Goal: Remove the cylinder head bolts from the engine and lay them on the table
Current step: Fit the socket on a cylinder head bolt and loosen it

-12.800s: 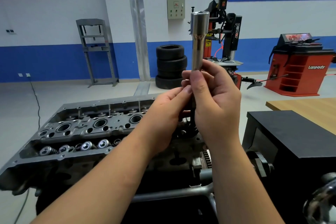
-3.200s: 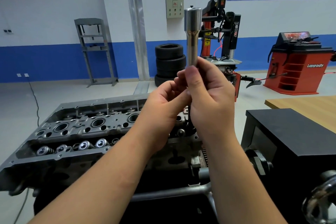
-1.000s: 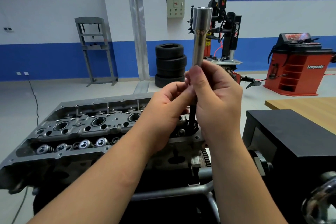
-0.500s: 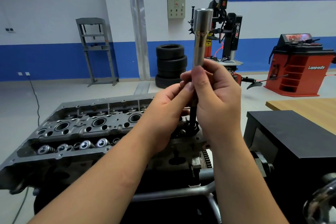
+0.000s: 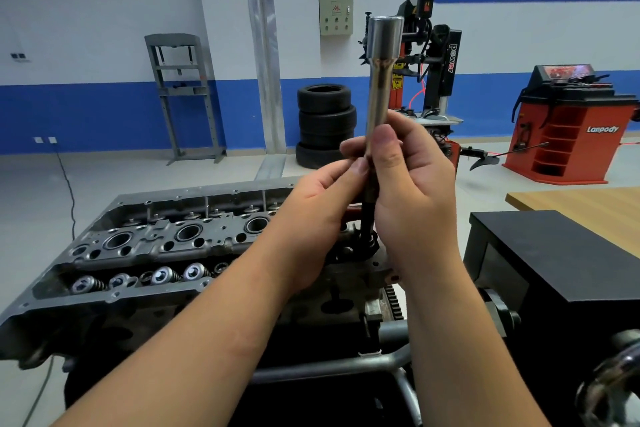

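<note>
A grey cylinder head (image 5: 149,246) on an engine stand fills the lower left, with round bores and valve springs showing. A long shiny socket (image 5: 381,80) stands upright over the head's right end. Below it a dark bolt shank (image 5: 366,218) runs down into the head. My right hand (image 5: 408,191) grips the socket's lower part, thumb pressed on its front. My left hand (image 5: 318,215) pinches the same shaft from the left, just under the right thumb. The join between socket and bolt is hidden by my fingers.
A black box (image 5: 561,270) stands to the right of the engine, with a wooden table (image 5: 581,208) behind it. Stacked tyres (image 5: 325,125), a tyre changer (image 5: 429,73), an orange wheel balancer (image 5: 571,128) and a grey press frame (image 5: 180,97) stand across the floor behind.
Both hands keep their hold on the socket over the right end of the head. The socket has shifted only slightly up and down and sideways between frames.
</note>
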Demonstrator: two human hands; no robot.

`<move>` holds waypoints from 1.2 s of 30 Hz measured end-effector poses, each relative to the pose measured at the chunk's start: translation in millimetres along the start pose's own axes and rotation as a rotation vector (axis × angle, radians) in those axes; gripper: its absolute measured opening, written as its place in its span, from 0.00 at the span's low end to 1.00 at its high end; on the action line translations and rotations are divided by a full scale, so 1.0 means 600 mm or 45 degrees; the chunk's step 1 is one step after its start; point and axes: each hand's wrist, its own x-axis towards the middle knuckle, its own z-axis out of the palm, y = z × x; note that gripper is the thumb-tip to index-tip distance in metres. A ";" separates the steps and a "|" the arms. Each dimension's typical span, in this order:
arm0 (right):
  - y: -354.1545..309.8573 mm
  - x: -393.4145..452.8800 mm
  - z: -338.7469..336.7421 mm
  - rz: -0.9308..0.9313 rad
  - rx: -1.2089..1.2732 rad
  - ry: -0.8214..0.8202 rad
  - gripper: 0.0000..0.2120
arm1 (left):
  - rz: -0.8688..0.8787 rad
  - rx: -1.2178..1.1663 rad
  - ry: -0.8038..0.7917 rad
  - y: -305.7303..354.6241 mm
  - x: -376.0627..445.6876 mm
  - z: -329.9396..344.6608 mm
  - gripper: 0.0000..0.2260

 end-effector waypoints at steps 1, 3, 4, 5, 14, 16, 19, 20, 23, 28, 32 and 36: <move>0.000 0.001 -0.001 0.009 0.020 0.001 0.09 | -0.003 -0.019 -0.021 0.000 0.000 0.000 0.20; -0.003 0.001 0.001 -0.015 0.027 0.007 0.09 | 0.006 -0.018 -0.021 0.000 -0.001 -0.001 0.19; -0.004 0.000 0.003 -0.041 0.005 0.008 0.08 | 0.013 -0.014 -0.009 0.002 -0.002 -0.002 0.20; -0.005 -0.002 0.006 -0.066 -0.032 0.007 0.09 | 0.025 -0.011 0.011 0.003 -0.003 -0.002 0.20; -0.001 -0.001 0.000 0.026 0.037 0.006 0.09 | 0.011 -0.032 0.035 0.002 -0.002 0.001 0.16; -0.004 -0.001 0.001 0.030 0.051 0.013 0.11 | 0.019 -0.026 0.007 0.002 -0.002 0.000 0.18; -0.005 -0.005 0.008 -0.036 -0.009 0.018 0.12 | 0.050 -0.010 0.026 0.004 -0.004 0.000 0.20; -0.005 -0.006 0.010 -0.050 -0.029 0.029 0.12 | 0.064 -0.009 0.058 0.004 -0.004 0.000 0.20; 0.001 -0.004 0.007 -0.038 0.005 0.061 0.08 | 0.080 -0.005 0.132 0.002 -0.004 -0.002 0.21; 0.001 -0.002 0.001 0.043 0.034 0.037 0.11 | 0.030 -0.015 0.014 -0.002 -0.001 0.000 0.17; -0.006 -0.005 0.006 -0.032 -0.017 0.042 0.13 | 0.037 0.035 0.039 0.001 -0.003 -0.004 0.18; 0.000 -0.006 0.005 -0.019 0.041 0.070 0.07 | 0.050 0.019 0.157 0.000 -0.003 -0.003 0.19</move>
